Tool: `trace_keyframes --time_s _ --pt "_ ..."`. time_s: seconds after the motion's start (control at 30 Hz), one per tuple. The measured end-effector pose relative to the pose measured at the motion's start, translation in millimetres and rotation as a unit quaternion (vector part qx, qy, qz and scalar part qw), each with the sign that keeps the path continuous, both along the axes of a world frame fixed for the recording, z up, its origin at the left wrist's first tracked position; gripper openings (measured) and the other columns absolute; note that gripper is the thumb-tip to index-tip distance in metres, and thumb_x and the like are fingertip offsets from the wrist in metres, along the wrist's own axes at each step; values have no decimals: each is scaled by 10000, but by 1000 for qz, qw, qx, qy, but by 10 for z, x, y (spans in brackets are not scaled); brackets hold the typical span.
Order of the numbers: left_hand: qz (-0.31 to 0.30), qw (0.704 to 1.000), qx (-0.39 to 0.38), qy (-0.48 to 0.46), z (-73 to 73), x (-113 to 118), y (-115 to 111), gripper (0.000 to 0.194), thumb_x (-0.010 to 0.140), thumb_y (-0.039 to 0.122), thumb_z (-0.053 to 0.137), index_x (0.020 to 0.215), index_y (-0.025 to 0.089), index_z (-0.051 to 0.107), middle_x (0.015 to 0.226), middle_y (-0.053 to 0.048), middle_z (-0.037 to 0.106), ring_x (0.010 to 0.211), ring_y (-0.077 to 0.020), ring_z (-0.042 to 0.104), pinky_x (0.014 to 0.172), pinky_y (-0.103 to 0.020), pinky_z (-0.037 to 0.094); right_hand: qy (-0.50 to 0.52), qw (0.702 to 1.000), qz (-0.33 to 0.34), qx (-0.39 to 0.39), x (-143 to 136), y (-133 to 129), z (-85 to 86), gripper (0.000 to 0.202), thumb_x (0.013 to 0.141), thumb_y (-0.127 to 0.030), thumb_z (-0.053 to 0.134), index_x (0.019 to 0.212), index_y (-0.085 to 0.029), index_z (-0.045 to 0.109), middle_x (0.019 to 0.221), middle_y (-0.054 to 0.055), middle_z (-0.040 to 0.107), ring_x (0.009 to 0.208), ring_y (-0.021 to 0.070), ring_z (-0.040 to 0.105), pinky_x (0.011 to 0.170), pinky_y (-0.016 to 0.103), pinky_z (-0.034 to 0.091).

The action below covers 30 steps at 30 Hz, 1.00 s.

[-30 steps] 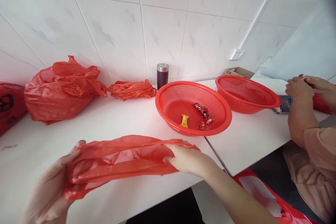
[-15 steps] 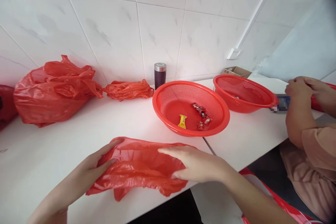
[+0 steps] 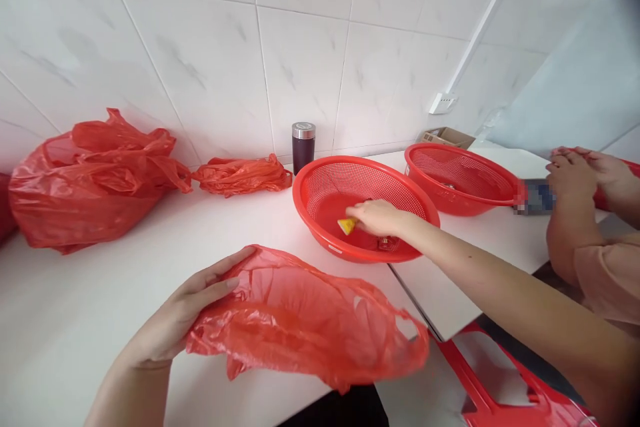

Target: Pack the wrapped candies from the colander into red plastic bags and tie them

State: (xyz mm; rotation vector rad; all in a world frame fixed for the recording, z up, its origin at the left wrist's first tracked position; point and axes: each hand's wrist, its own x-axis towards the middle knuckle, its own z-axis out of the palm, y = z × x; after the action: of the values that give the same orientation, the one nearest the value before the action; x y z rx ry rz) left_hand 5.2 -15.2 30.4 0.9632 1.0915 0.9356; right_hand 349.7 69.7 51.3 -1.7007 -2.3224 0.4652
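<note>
My left hand [image 3: 193, 310] grips the left edge of a red plastic bag [image 3: 310, 320], whose mouth gapes over the front of the table. Inside the nearer red basket [image 3: 309, 230], my right hand [image 3: 377, 217] has its fingers closed on a yellow wrapped candy [image 3: 347, 225]. Beneath that hand, a few red-wrapped candies [image 3: 385, 243] show in part; the hand hides the others.
A full red bag [image 3: 95, 180], a flattened pile of red bags [image 3: 243, 175] and a dark tumbler [image 3: 303, 150] stand along the wall. To the right are another red basket [image 3: 463, 203], a cardboard box [image 3: 449, 138] and a person's hands [image 3: 575, 177].
My right hand has let go of the bag, moved up into the basket and taken hold of the yellow candy. The bag's right side has sagged outward.
</note>
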Motion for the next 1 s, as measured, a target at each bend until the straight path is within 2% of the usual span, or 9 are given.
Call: trace_keyframes --time_s 0.1,0.2,0.33,0.43,0.6,0.7,0.73,0.83,1.0 --pt "-83 996 -27 -22 -86 -63 33 706 736 333 747 1395 326 494 1406 -78 549 1082 -333 651 771 -334 590 113 993 20 -5 -221 -223 315 130 905 -300 525 990 -213 573 943 52 672 831 176 641 699 303 472" --pt "-113 993 -4 -19 -63 -41 -10 712 814 331 683 1456 374 376 1516 -22 414 1247 -318 540 890 -308 554 296 939 118 -130 -652 -599 504 260 959 -406 416 1097 -200 494 1018 66 674 850 164 652 676 282 497" --pt "-150 988 5 -36 -29 -4 -98 711 865 335 620 1491 382 287 1550 -17 353 1303 -337 478 928 -334 543 83 979 134 -127 -1144 -1000 272 258 933 -317 428 1105 -161 540 915 100 680 753 219 641 585 308 448" --pt "-126 991 35 -21 -63 -58 -110 663 874 330 607 1475 382 331 1596 31 234 1361 -318 403 940 -274 531 -36 974 165 -150 -1223 -1062 80 267 904 -277 425 1075 -142 579 911 134 692 778 274 655 567 330 445" --pt "-151 987 56 14 -94 -157 -99 645 881 328 600 1470 381 344 1596 65 224 1390 -304 357 984 -254 497 164 955 158 -190 -760 -627 370 337 922 -410 476 1210 -246 536 1146 71 665 932 198 661 741 305 523" --pt "-174 983 55 8 -81 -159 -110 643 889 319 586 1477 376 331 1593 58 229 1389 -308 357 1001 -289 490 105 989 22 -98 -238 -98 489 470 908 -385 510 1357 -284 415 1294 86 582 1080 222 616 844 343 515" --pt "-177 983 44 1 -78 -152 -113 645 893 322 579 1480 380 320 1591 50 235 1380 -318 371 994 -314 500 3 996 -24 -89 -63 69 463 666 828 -378 630 1425 -300 347 1411 107 479 1165 261 567 923 384 479" --pt "-172 985 21 -12 -82 -136 -109 645 887 334 588 1474 389 325 1581 48 272 1359 -323 404 994 -321 501 -222 948 -92 -207 338 391 248 1176 525 -372 865 1513 -279 234 1541 178 256 1295 398 425 989 483 420" --pt "-162 986 34 6 -133 -157 -75 657 872 338 609 1470 382 340 1594 71 229 1370 -312 388 979 -267 505 -252 929 -72 -260 486 340 -136 1246 425 -410 882 1498 -354 252 1604 121 35 1257 397 457 881 447 495"
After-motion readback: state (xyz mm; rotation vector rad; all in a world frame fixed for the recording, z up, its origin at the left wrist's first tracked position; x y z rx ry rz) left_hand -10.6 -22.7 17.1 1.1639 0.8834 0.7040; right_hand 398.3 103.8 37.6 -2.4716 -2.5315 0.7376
